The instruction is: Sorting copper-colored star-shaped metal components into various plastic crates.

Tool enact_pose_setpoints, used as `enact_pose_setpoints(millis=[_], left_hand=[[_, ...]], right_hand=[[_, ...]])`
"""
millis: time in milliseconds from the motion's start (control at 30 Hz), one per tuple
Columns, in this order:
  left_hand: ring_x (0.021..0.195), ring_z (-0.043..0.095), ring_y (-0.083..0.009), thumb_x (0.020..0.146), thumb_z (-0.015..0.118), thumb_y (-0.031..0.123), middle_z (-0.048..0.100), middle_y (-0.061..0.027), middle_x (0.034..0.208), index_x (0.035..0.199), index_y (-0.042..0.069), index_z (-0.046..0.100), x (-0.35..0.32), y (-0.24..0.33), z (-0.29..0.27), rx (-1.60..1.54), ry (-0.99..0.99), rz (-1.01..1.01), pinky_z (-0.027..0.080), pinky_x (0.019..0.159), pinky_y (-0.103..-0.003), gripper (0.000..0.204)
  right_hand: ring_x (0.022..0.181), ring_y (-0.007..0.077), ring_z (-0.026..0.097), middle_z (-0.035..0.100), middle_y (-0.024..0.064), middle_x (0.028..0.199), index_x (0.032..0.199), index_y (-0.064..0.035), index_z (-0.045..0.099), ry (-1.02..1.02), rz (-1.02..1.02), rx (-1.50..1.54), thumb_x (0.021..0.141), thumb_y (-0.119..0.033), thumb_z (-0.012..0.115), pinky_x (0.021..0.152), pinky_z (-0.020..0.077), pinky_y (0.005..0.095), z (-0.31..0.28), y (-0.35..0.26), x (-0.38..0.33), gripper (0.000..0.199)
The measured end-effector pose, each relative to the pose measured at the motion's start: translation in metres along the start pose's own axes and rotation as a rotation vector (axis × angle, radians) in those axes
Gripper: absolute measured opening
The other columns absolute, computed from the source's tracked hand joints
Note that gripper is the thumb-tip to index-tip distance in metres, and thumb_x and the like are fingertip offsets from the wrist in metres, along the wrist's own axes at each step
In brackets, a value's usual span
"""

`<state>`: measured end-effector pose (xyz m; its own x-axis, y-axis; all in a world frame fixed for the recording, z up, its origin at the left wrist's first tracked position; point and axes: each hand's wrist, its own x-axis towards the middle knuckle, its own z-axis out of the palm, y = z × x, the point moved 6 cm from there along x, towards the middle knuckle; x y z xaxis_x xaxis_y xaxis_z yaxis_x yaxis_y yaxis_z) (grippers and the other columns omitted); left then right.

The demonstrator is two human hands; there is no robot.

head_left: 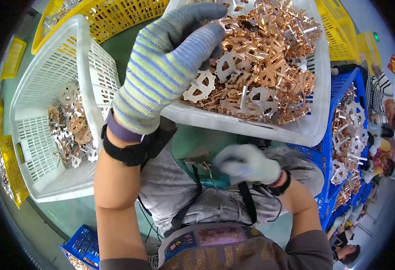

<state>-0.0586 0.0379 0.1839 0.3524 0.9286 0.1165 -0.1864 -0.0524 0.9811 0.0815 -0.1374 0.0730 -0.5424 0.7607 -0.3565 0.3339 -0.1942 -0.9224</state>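
Metal parts [274, 67], copper-coloured and silver, are heaped in the large white crate [251, 128] ahead of you: flat toothed rings with cut-out openings, slim silver pins, and many small, shiny bent pieces. From the left, a white slatted basket [85, 67] leans in your view, similar parts lying inside it, with a yellow basket [112, 22] behind. Green floor [120, 49] shows between the slatted basket and your left arm, and again under the white crate's near rim. Your left hand [161, 67], in a striped glove, reaches over that crate's left edge, fingers bent, near a silver ring — whether they pinch anything, you cannot tell. Below the near rim, your right hand [247, 164], in a pale glove, is blurred above your lap, near some metal pieces; its grip cannot be made out. Farther right, a blue crate [330, 117] of parts stands close beside the white crate.
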Motion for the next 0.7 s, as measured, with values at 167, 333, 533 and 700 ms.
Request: enact_pose_setpoints(millis=[167, 333, 533, 700], left_hand=[[0.069, 0.052, -0.007, 0.09, 0.055, 0.016, 0.06, -0.0014, 0.076, 0.116, 0.002, 0.061, 0.005, 0.003, 0.014, 0.179, 0.058, -0.013, 0.042, 0.065, -0.021, 0.03], [0.063, 0.05, -0.0073, 0.09, 0.05, 0.012, 0.059, -0.0031, 0.073, 0.12, 0.0, 0.057, 0.002, -0.003, 0.004, 0.351, 0.114, -0.073, 0.04, 0.061, -0.02, 0.033], [0.052, 0.048, -0.008, 0.087, 0.052, 0.02, 0.061, -0.0067, 0.072, 0.124, -0.002, 0.054, 0.009, -0.013, 0.005, 0.478, 0.097, -0.112, 0.039, 0.05, -0.021, 0.042], [0.054, 0.049, -0.0083, 0.085, 0.057, 0.028, 0.061, -0.0084, 0.071, 0.124, -0.002, 0.054, 0.015, -0.021, 0.011, 0.516, 0.083, -0.095, 0.038, 0.051, -0.021, 0.049]], right_hand=[[0.11, 0.0358, 0.051, 0.056, 0.0206, 0.115, 0.115, -0.0076, 0.06, -0.267, 0.225, -0.411, 0.084, -0.022, 0.056, 0.091, 0.0425, 0.0412, 0.105, 0.236, 0.048, 0.034], [0.124, 0.0375, 0.042, 0.046, 0.0168, 0.132, 0.133, -0.0172, 0.046, -0.363, 0.48, -0.617, 0.087, -0.031, 0.054, 0.102, 0.0358, 0.0446, 0.12, 0.267, 0.063, 0.049], [0.126, 0.0387, 0.04, 0.043, 0.0166, 0.137, 0.135, -0.02, 0.044, 0.223, 0.447, -0.354, 0.089, -0.038, 0.047, 0.105, 0.0318, 0.045, 0.193, 0.378, 0.072, 0.049], [0.127, 0.037, 0.038, 0.04, 0.0153, 0.139, 0.135, -0.0194, 0.043, 0.1, 0.502, -0.339, 0.09, -0.042, 0.043, 0.107, 0.029, 0.0447, 0.217, 0.373, 0.062, 0.051]])
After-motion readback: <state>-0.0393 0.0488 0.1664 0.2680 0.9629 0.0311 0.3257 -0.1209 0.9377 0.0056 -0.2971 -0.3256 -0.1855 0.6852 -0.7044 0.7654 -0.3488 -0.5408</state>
